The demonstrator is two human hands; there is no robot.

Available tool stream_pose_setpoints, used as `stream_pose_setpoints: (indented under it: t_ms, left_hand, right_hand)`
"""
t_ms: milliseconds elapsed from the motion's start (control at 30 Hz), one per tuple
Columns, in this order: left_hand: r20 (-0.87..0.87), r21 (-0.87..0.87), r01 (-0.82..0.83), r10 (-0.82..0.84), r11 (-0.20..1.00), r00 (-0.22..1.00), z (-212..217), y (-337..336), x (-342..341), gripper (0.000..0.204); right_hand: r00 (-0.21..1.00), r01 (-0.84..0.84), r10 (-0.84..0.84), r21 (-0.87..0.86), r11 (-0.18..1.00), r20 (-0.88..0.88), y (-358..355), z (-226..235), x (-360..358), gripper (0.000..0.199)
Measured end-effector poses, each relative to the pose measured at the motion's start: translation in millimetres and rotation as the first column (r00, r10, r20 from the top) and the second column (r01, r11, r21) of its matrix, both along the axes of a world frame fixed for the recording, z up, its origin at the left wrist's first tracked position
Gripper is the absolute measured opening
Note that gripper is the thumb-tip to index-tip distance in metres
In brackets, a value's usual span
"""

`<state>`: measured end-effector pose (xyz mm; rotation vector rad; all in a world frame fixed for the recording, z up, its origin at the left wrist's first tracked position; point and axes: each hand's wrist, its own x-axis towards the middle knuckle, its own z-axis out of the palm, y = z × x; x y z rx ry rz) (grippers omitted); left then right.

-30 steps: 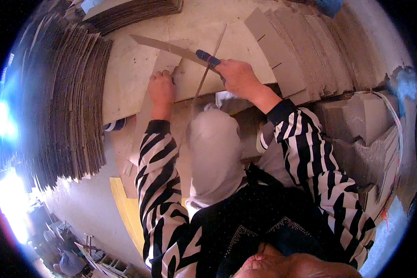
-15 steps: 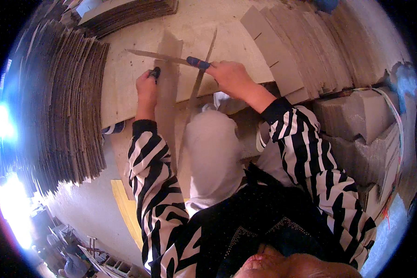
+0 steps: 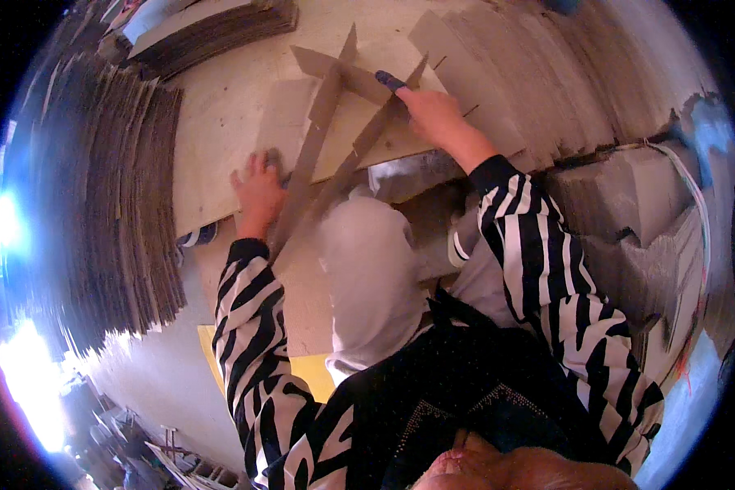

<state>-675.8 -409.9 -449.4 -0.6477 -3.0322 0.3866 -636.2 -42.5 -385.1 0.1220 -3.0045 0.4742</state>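
My left hand (image 3: 259, 194) lies on the board with fingers spread, its thumb side beside the lower part of a long cardboard strip (image 3: 310, 145) standing on edge. My right hand (image 3: 437, 116), a dark cover on one finger, pinches the spot where a short cardboard strip (image 3: 367, 83) meets a second long cardboard strip (image 3: 367, 140). The short strip crosses the first long one near its far end. Both long strips reach over the board's near edge toward my knee. Part of a flat cardboard piece (image 3: 282, 110) shows beyond my left hand.
A tall cardboard stack (image 3: 110, 196) rises at the left, another cardboard stack (image 3: 212, 37) lies at the far left. Fanned cardboard sheets (image 3: 506, 82) lean along the right of the pale board (image 3: 212, 155). More stacked cardboard (image 3: 604, 200) sits at lower right, beside a cord (image 3: 698, 196).
The short strip now spans both long strips. My right hand has moved right and away from me; my left hand has come nearer and spread its fingers. The first long strip now slants.
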Motion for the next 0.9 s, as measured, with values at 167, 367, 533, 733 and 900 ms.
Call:
stream_pose_setpoints:
  t_ms: [167,367,533,733,900]
  left_hand:
    - [-0.027,-0.06,-0.205,0.204,0.977,0.979,32,-37,-24,0.051]
    - [-0.008,0.302,-0.303,0.32,0.904,0.947,29,-109,27,0.06]
    - [-0.057,0.201,-0.402,0.42,0.893,0.906,18,-110,62,0.063]
    - [-0.12,0.144,-0.445,0.462,0.884,0.879,43,-42,37,0.06]
    - [0.107,0.88,-0.186,0.198,0.438,0.974,56,-60,63,0.051]
  right_hand:
    - [0.999,0.044,-0.045,-0.063,0.997,-0.014,29,13,-18,0.038]
    - [0.984,0.166,-0.152,-0.158,0.973,0.096,54,7,-13,0.039]
    - [0.917,0.362,-0.399,0.397,0.843,0.012,95,23,92,0.051]
    - [0.912,0.409,-0.37,0.31,0.859,-0.179,128,-4,100,0.05]
    - [0.871,0.45,-0.447,-0.034,0.892,-0.205,122,25,99,0.043]
